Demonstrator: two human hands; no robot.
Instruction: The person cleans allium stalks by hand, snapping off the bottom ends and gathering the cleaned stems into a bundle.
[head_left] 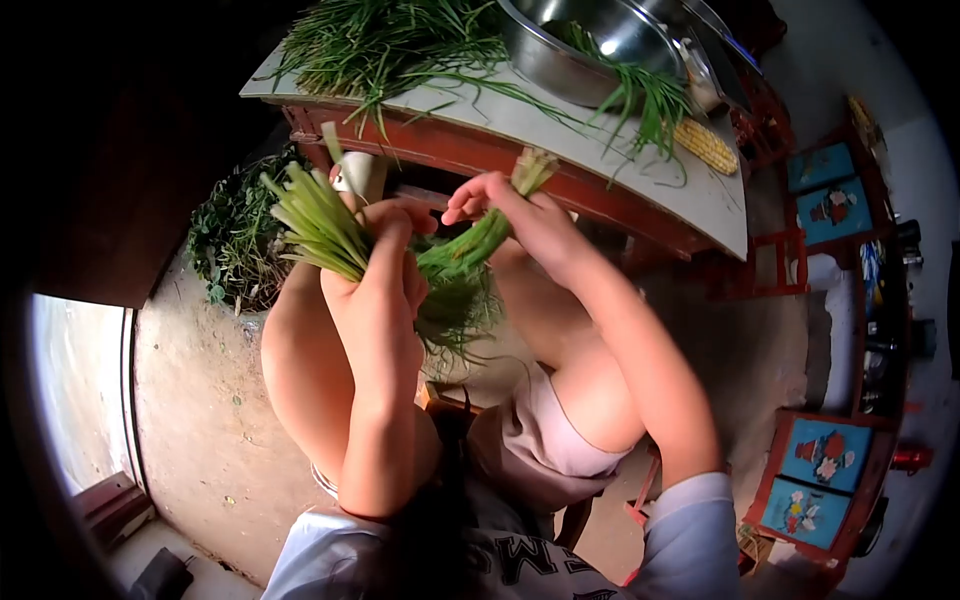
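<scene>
In my left hand point(385, 245) is a bunch of pale green stalks point(318, 222), its cut ends fanned out to the upper left. My fingers are closed round it. My right hand point(525, 215) grips another leafy green bunch point(470, 248), whose pale, root-like end point(535, 168) sticks up above the hand. This bunch bends down to the left towards my left hand. Fine feathery greens point(455, 325) hang below, between my knees. Part of each grip is hidden by the hands themselves.
A white-topped red table point(720, 205) stands in front, bearing a heap of long thin greens point(390, 50), a steel basin point(570, 75) and a corn cob point(706, 146). Leafy greens point(240, 235) lie on the floor at left. Painted cabinets point(815, 470) stand at right.
</scene>
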